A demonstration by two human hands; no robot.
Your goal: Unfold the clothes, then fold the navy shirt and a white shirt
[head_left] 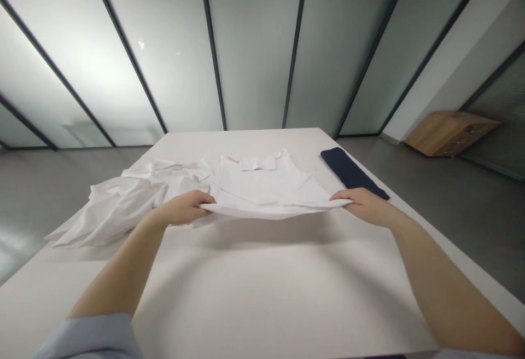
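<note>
- At the far left, a crumpled white shirt (127,200) lies in loose folds on the table (246,293). One part reaches past the table's left edge, and nothing on it is smoothed so far.
- The left hand (180,208), coming from a light blue sleeve (90,337), pinches the near left corner of a white collared garment (262,181).
- This garment lies at the middle of the table, just beside the crumpled shirt. Its far part with the collar is flat, and its near edge is lifted above the table.
- The right hand (365,206) pinches the near right corner of the same edge. The two hands are well apart, and the cloth is stretched between them.
- At the right, a dark navy folded cloth (348,170) lies flat near the table's right edge, just behind the right hand.
- Further right, a low wooden cabinet (451,133) stands on the floor (471,211).
</note>
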